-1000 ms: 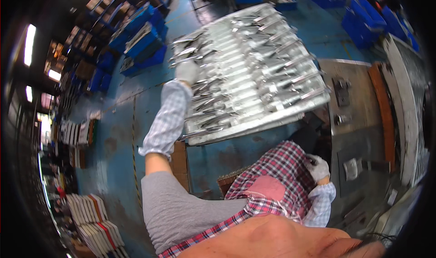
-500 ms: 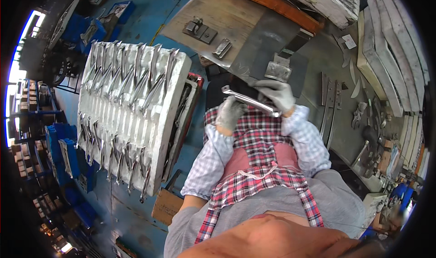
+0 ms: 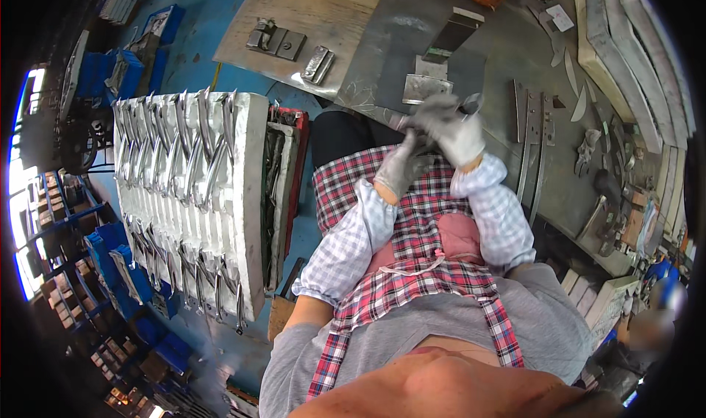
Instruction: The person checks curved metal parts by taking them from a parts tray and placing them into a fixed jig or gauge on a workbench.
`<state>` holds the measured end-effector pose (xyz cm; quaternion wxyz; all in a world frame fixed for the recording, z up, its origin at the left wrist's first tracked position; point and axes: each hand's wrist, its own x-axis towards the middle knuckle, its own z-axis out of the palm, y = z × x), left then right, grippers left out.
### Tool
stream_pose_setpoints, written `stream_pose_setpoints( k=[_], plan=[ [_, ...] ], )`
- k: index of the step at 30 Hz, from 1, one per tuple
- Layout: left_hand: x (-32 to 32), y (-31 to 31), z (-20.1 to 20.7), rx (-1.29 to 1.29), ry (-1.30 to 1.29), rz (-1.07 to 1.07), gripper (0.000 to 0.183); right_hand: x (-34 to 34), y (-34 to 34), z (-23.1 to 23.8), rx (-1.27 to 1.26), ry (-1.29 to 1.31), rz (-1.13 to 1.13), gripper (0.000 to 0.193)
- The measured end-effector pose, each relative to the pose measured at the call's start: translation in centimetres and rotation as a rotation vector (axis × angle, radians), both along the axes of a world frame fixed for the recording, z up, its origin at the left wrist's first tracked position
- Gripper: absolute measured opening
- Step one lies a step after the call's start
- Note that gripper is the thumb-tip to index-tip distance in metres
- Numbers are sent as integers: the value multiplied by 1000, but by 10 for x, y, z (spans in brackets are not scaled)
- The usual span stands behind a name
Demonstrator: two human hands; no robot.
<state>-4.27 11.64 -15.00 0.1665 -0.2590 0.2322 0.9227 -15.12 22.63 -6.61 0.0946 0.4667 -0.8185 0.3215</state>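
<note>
My gloved right hand [image 3: 457, 132] is closed around a shiny metal bar [image 3: 471, 104], mostly covered by the glove; one end pokes out beyond the fingers. Lower and to the left, my gloved left hand [image 3: 401, 169] meets it, fingers closed at the same bar and partly hidden under the right hand. Both hands are above my lap, close to the bench edge. Just beyond them stands a metal block fixture [image 3: 427, 89] with a dark upright piece [image 3: 454, 35] behind it.
On my left, a white rack [image 3: 254, 197] carries several curved shiny metal parts [image 3: 206, 135]. A clamp-like block [image 3: 276, 40] and a small metal block [image 3: 318, 65] sit on the bench [image 3: 346, 20]. Long flat bars [image 3: 531, 146] and loose tools lie at the right.
The bar has turned and moved up toward the fixture, now largely behind my right hand. My left hand has shifted right, close against the right. The whole view has swung.
</note>
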Motion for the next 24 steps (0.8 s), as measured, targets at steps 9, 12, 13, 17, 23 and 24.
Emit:
stream_pose_setpoints(
  k=[9, 12, 13, 17, 23, 24],
  plan=[
    [-41, -43, 30, -1067, -69, 79, 29, -65, -11, -2, 472, 118, -324, 20],
    [-77, -47, 35, -1359, 195, 244, 22, -62, -14, -3, 11, -257, -404, 32],
    [-84, -46, 36, -1522, 410, 309, 20, -62, -10, -5, -74, -315, -321, 47],
    [-98, -40, 33, -1630, 381, 109, 20, -57, 14, -25, -586, -699, -209, 42],
    [-97, -38, 32, -1608, 254, 68, 25, -36, 25, -68, -281, -280, -410, 23],
    [-98, -38, 32, -1581, 235, 60, 25, -34, 24, -72, -279, -258, -432, 25]
  ],
)
